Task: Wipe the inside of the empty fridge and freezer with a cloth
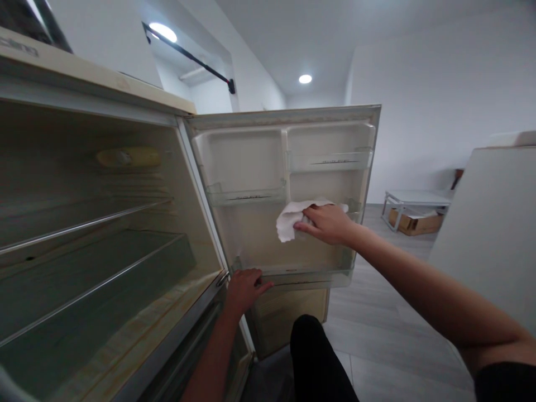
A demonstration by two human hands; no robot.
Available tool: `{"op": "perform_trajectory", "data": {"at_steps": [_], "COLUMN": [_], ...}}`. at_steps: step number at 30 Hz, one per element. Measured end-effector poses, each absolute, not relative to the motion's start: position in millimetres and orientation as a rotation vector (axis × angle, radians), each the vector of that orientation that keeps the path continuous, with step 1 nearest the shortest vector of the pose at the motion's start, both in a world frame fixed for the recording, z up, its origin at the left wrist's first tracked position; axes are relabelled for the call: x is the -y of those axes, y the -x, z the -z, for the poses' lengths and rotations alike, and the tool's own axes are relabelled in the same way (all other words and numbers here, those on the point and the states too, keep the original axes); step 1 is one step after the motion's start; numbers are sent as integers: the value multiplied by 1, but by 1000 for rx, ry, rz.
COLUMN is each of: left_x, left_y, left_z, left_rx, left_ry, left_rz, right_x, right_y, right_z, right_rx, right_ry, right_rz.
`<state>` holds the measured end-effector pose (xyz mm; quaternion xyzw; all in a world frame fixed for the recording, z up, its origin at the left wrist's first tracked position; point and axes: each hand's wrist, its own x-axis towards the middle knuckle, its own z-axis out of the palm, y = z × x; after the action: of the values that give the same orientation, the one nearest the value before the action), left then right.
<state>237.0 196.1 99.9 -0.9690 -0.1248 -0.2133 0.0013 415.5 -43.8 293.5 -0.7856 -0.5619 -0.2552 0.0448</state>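
Note:
A crumpled white paper towel (288,219) is bunched in my right hand (324,223), its fingers closed around it. That hand is in front of the inner side of the open fridge door (247,234), between the upper and lower door shelves. My left hand (246,287) is at the left end of the lower clear door shelf (310,279), fingers curled over its rim and thumb pointing right. Higher on the door are a left clear shelf (249,195) and a right clear shelf (330,161). Whether the towel touches the door panel is hard to tell.
The fridge interior (138,245) stands open on the left, with glass shelves (84,223) and brownish stains. Below the door is my knee (314,346). A white cabinet (489,223) is at right; a low white table (419,197) stands behind, over a cardboard box (419,224).

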Motion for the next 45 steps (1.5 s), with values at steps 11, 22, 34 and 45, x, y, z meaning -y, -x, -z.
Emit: {"op": "perform_trajectory", "data": {"at_steps": [11, 22, 34, 45], "left_x": [-196, -194, -191, -190], "left_y": [-237, -240, -249, -250], "left_z": [-100, -103, -99, -100], "left_rx": [380, 414, 440, 424], "left_ry": [3050, 3052, 3005, 2999], "left_rz": [652, 623, 634, 662], "right_x": [84, 106, 16, 82], "right_y": [-454, -470, -434, -485], "right_z": [-288, -268, -314, -313], "right_rx": [1615, 1545, 1661, 1482], "right_ry": [2497, 2432, 2439, 2531], "right_rz": [837, 1021, 478, 282]}}
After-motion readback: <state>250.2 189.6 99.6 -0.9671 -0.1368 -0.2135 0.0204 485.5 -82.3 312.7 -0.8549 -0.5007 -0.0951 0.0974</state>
